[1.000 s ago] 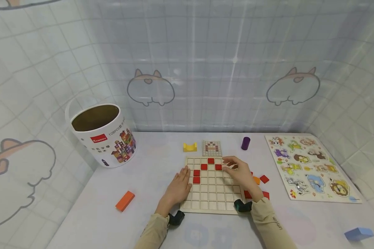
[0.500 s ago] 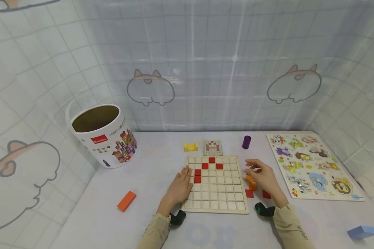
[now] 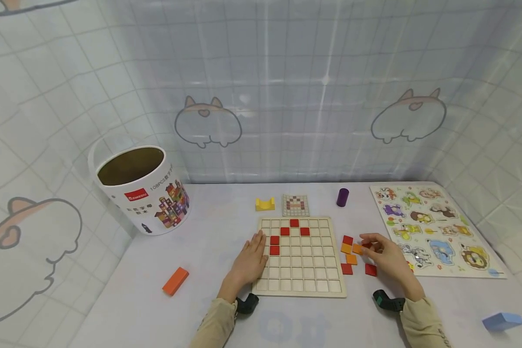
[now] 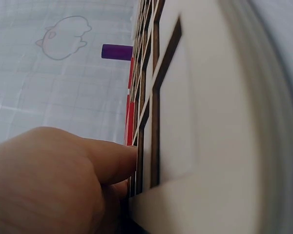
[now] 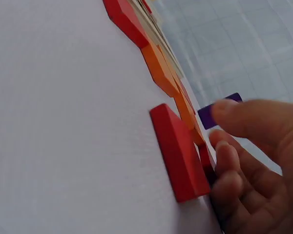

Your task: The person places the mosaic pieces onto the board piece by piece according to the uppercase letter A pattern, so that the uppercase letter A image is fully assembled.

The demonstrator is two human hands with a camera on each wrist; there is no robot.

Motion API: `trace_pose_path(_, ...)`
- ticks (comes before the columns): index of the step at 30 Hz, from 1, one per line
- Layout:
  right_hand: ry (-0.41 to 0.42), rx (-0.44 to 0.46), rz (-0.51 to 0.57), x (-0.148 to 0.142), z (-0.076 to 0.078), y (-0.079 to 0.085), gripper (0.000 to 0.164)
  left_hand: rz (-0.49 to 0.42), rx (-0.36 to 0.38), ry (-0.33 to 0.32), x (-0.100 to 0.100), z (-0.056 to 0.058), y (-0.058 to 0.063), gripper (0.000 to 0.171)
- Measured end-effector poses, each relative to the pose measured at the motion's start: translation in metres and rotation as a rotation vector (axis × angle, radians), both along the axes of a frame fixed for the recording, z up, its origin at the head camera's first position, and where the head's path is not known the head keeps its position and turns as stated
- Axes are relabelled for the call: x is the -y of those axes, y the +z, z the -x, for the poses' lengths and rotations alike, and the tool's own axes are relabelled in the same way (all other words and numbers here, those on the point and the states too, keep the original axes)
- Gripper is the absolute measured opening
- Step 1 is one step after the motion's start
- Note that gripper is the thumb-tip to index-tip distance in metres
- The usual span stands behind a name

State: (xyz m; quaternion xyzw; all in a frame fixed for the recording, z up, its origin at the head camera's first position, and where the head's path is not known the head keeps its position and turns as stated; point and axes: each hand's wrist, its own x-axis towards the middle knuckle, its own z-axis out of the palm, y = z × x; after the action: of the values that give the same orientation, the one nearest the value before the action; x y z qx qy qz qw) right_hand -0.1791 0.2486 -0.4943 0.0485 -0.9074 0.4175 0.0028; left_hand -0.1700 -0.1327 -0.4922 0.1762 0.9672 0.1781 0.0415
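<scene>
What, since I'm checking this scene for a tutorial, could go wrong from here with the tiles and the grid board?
The right hand is at a cluster of loose tiles, so it might nudge a neighbouring orange tile while picking another. The left hand rests on the left edge of the grid board; if it slides, it could shift the board or knock the nearby placed red tiles from their cells.
</scene>
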Motion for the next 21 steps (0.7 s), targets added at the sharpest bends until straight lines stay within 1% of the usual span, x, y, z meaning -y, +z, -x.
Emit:
trace_pose_path(4,0.063,-0.008,0.024,0.0,0.002,-0.004,0.038,-0.001,0.003,0.004,0.001,0.001,-0.002,0.059)
trace_pose_path(8,0.083,-0.038,0.011,0.003,0.007,-0.007,0.038,0.004,0.01,0.009,0.002,0.002,-0.004,0.06)
trace_pose_path(13,0.061,-0.073,-0.044,0.01,0.027,-0.01,0.036,0.006,0.007,0.017,0.002,0.002,-0.005,0.061)
trace_pose_path(16,0.039,-0.094,-0.05,0.014,0.039,-0.013,0.039,-0.013,-0.008,0.008,0.002,0.002,-0.005,0.06)
trace_pose_path(21,0.003,-0.116,-0.062,0.023,0.048,-0.016,0.044,-0.031,-0.016,-0.005,0.002,0.001,-0.004,0.06)
